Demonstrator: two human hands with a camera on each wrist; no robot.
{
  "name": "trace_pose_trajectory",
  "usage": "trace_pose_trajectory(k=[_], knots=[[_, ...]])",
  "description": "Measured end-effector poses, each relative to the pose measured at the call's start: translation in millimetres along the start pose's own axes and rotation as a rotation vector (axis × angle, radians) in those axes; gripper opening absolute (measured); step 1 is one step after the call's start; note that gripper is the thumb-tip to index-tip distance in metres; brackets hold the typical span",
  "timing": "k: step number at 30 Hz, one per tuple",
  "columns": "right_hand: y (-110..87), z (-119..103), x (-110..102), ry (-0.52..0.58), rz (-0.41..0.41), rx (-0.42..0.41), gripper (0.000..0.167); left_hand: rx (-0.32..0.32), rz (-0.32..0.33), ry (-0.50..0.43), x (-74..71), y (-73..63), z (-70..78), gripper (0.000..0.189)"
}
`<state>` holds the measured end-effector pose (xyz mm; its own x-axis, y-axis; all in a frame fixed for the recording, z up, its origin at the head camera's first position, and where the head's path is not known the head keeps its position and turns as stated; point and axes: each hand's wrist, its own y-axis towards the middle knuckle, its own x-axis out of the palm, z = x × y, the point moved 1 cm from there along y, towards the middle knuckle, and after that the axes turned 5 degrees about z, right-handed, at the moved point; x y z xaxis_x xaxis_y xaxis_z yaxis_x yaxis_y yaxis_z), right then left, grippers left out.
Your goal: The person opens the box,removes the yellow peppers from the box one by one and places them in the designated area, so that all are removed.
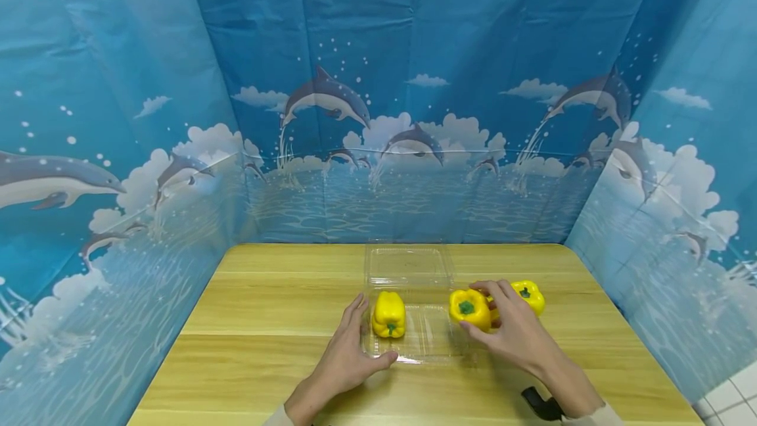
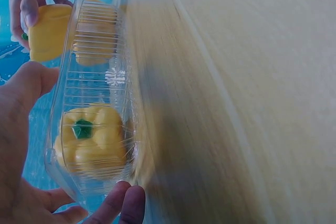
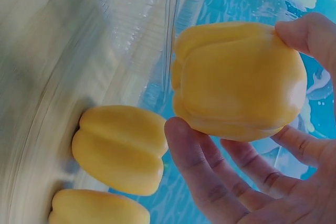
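A clear plastic clamshell box (image 1: 430,340) lies opened on the table, its lid (image 1: 408,264) folded back toward the far edge. One yellow bell pepper (image 1: 389,313) lies on its side in the box's left part, stem toward me. My left hand (image 1: 347,355) rests at the box's near left corner, fingers along the left side and thumb by the front edge. My right hand (image 1: 513,327) holds a second yellow bell pepper (image 3: 239,80) between thumb and fingertips, at the box's right edge. The held pepper's green stem (image 1: 466,307) faces me.
Two more yellow bell peppers (image 3: 121,149) lie on the wooden table (image 1: 266,321) right of the box, partly behind my right hand in the head view. A black curved piece (image 1: 541,405) shows by my right wrist. Dolphin-print curtains (image 1: 378,189) enclose the table's back and sides.
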<state>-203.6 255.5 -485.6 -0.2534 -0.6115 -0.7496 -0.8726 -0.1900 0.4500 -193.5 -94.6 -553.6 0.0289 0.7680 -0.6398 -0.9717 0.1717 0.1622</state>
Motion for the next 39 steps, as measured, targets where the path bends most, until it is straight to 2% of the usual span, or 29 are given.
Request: trace_pose_trajectory(k=[17, 33, 39], knots=[[-9.4, 15, -9, 0.040, 0.008, 0.022, 0.067, -0.004, -0.003, 0.000, 0.3, -0.2, -0.2, 0.125], [-16.5, 25, -14, 0.025, 0.016, 0.037, 0.066, -0.003, -0.005, -0.006, -0.7, 1.3, 0.9, 0.124], [-19.7, 27, -17, 0.043, -0.010, 0.056, 0.067, 0.006, -0.001, -0.004, 0.3, 1.5, -0.6, 0.123]])
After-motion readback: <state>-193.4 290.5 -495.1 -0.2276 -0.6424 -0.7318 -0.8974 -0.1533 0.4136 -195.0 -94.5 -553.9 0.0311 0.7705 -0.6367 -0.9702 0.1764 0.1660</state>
